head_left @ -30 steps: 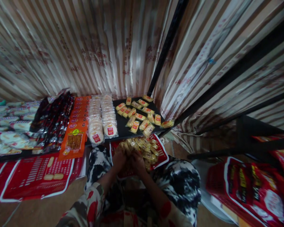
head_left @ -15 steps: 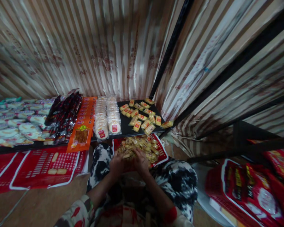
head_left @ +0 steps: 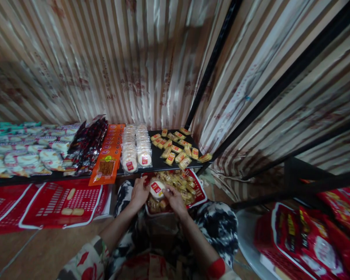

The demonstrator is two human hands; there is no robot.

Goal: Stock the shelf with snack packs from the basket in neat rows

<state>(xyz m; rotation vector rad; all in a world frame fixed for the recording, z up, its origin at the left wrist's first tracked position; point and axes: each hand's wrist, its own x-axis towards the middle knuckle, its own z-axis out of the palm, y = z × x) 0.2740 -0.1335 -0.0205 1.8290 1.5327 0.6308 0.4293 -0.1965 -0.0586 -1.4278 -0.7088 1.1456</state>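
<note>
My left hand and my right hand both hold a round white cracker pack with a red label, fingers closed on its edges. They hover over a red basket on my lap, filled with several small yellow snack packets. Beyond it, a low black shelf carries two rows of the same round cracker packs and scattered yellow packets.
Orange snack packs, dark red packs and white-green packs line the shelf's left part. Empty red baskets lie below. Red bags sit at right behind black frame bars. Striped curtains hang behind.
My hands, earlier buried among the yellow packets in the basket, now hold up a round cracker pack between them. The camera view shifted slightly right and down.
</note>
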